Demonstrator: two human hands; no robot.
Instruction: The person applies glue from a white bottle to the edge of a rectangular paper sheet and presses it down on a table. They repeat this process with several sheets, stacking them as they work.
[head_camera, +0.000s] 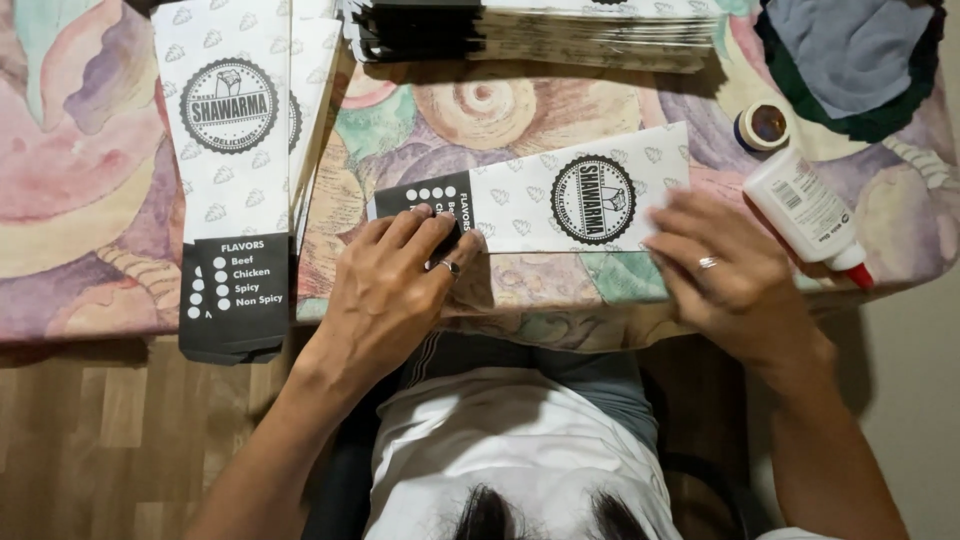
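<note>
A flat white paper sleeve (530, 200) with a round black emblem and a black end panel lies crosswise on the patterned tablecloth (90, 180). My left hand (395, 285) presses down on its black end, fingers together, a ring on one finger. My right hand (725, 270) lies flat on the sleeve's other end, also with a ring. Neither hand lifts the sleeve; both hold it against the table.
A pile of the same printed sleeves (235, 170) lies at the left, hanging over the table edge. A stack of folded ones (530, 30) sits at the back. A white glue bottle with a red tip (805, 215), a tape roll (763, 126) and a dark cloth (855, 60) are at the right.
</note>
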